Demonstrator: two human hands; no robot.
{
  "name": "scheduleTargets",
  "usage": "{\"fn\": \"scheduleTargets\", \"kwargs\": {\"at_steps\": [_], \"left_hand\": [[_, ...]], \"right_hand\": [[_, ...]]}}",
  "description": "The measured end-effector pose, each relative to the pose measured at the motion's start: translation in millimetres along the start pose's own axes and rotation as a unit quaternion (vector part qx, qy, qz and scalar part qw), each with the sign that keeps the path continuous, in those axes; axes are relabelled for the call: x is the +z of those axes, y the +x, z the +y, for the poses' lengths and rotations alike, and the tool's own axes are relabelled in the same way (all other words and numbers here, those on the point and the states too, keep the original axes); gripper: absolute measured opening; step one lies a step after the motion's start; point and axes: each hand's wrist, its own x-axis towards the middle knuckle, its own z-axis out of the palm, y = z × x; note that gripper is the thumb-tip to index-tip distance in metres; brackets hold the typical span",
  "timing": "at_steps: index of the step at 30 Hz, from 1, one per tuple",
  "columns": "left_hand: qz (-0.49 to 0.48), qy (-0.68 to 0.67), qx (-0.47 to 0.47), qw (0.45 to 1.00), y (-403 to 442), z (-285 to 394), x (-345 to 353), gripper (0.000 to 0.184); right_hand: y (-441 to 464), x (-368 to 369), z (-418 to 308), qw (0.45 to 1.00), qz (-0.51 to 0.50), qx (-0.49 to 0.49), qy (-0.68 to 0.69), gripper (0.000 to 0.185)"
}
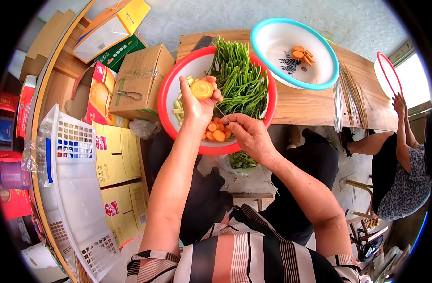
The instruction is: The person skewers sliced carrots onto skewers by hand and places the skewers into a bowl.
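My left hand [196,104] is raised over the red-rimmed basin [166,101], fingers curled around an orange carrot slice [201,89]. In my right hand [249,135], thumb and fingers pinch a thin skewer [220,110] that slants up toward the left palm; whether its tip touches the carrot slice I cannot tell. Inside the basin, a big bunch of long green stems [239,78] lies on the right. More carrot slices [219,135] sit near the front, partly behind my right hand. Pale green cut pieces [178,111] lie at the left side.
A blue-rimmed basin [272,54] with carrot slices [303,55] stands on the wooden table [301,106]. Thin metal skewers [338,106] and brown sticks [355,96] overhang its edge. At right, another person's hands [399,104] touch a red-rimmed basin [389,75]. Cardboard boxes [143,80] and a white crate [74,179] fill the left.
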Motion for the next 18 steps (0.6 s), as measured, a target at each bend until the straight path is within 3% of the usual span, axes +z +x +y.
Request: {"fn": "scheduleTargets", "kwargs": {"at_steps": [18], "left_hand": [[-0.011,0.008,-0.029,0.999,-6.8,-9.9,9.3,0.075]], "right_hand": [[6.2,5.8,1.2,0.997,0.013,0.011,0.074,0.021]]}}
